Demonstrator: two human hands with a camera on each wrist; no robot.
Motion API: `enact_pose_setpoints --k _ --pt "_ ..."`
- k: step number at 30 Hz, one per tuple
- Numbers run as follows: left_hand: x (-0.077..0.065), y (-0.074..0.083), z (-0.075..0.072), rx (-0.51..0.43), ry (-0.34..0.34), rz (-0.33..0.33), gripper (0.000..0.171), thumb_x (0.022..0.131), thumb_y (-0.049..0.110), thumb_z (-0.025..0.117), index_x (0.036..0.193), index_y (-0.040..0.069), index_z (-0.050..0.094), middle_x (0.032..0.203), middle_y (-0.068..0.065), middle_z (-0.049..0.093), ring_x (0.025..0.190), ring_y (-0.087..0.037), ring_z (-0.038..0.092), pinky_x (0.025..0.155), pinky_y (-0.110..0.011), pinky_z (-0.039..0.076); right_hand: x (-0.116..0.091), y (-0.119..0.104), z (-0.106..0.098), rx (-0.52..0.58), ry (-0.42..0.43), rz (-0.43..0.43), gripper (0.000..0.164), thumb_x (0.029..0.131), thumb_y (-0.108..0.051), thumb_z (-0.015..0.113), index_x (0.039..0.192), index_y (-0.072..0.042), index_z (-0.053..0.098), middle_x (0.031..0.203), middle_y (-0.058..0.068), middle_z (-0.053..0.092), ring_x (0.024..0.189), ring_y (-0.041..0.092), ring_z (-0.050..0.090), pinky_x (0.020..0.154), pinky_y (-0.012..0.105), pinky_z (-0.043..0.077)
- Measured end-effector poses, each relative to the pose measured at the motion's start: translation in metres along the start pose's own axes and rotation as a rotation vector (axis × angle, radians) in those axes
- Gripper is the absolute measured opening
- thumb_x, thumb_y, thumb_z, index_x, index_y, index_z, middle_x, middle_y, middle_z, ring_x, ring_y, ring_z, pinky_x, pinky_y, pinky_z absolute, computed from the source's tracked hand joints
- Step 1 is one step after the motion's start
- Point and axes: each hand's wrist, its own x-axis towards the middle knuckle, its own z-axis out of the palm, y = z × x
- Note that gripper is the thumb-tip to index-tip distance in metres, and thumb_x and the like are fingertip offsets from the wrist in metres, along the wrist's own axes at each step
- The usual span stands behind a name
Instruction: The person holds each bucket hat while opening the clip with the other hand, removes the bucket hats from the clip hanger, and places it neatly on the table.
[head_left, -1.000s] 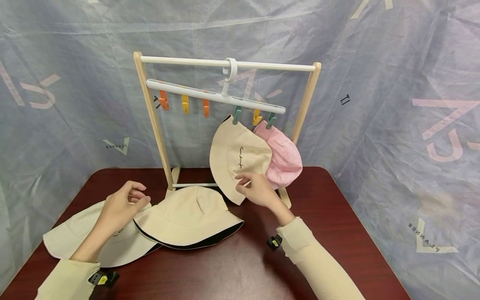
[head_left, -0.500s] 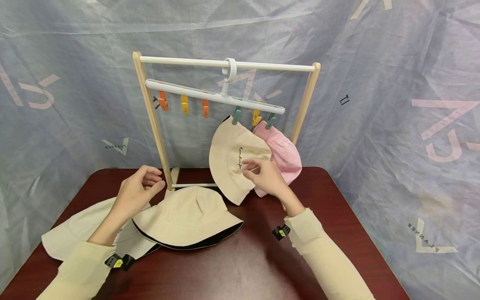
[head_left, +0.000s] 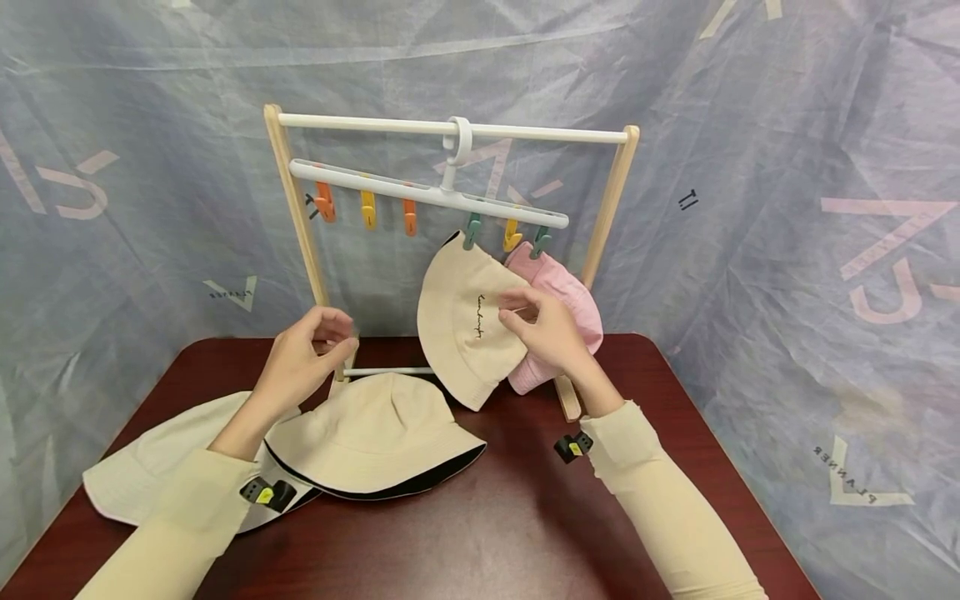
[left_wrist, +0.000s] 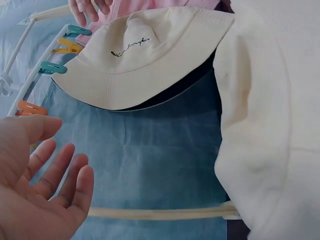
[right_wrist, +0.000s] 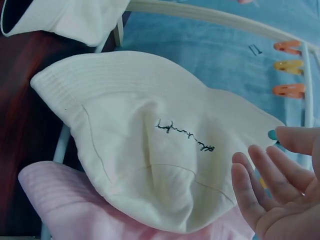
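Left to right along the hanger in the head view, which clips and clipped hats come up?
Orange clip, yellow clip, second orange clip, green clip holding a cream hat, second yellow clip, second green clip holding a pink hat.

Head view: worn high, facing forward and down, the farthest off of the three, taking in the bench (head_left: 450, 550), the rack (head_left: 540, 132) end to end and both the left hand (head_left: 303, 354) and right hand (head_left: 551, 333). Left wrist view: close in, looking past its own fingers (left_wrist: 52, 172) at the rack, picture turned sideways with the rack's upper part toward the left edge; right wrist view: nearer to the stitched cream hat (head_left: 457, 333), turned the opposite way, clips (head_left: 409, 217) along the right edge. All three share that hat, the pink hat (head_left: 562, 279) and clips.
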Motion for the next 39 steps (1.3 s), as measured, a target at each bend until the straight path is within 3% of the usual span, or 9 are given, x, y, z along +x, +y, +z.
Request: enact_pose_setpoints --k 4,11,28,39 --pt "0.010 0.006 0.003 -0.031 -0.005 0.019 0.032 0.105 0.027 0.070 0.132 0.014 0.060 0.125 -0.008 0.069 0.110 -0.023 0.067 0.088 -0.019 0.051 0.005 -0.002 -0.003 -0.003 0.026 -0.011 0.033 0.101 -0.011 0.072 0.133 0.000 0.070 0.118 0.014 0.077 0.106 0.028 0.075 0.097 0.043 0.059" --pt "0.028 0.013 0.013 -0.096 -0.037 0.027 0.037 0.105 0.029 0.071 0.137 0.014 0.057 0.131 -0.009 0.065 0.118 -0.028 0.065 0.102 -0.051 0.052 0.014 -0.010 -0.013 -0.003 0.042 -0.021 0.036 0.102 -0.014 0.072 0.135 -0.002 0.069 0.122 0.015 0.076 0.106 0.030 0.075 0.095 0.045 0.060" --pt "0.074 0.035 0.037 -0.106 0.030 0.120 0.038 0.104 0.021 0.072 0.138 0.010 0.059 0.135 -0.012 0.064 0.122 -0.031 0.065 0.105 -0.051 0.052 0.033 -0.020 -0.024 0.102 0.066 -0.006 0.043 0.102 -0.019 0.074 0.141 -0.005 0.065 0.132 0.019 0.071 0.123 0.029 0.068 0.108 0.046 0.053" --pt "0.097 0.043 0.051 -0.122 0.062 0.090 0.043 0.104 0.020 0.072 0.143 0.007 0.058 0.141 -0.012 0.063 0.125 -0.034 0.064 0.108 -0.051 0.051 0.041 -0.027 -0.024 0.115 0.052 0.015 0.045 0.102 -0.023 0.074 0.144 -0.010 0.064 0.138 0.018 0.069 0.126 0.026 0.067 0.110 0.042 0.052"
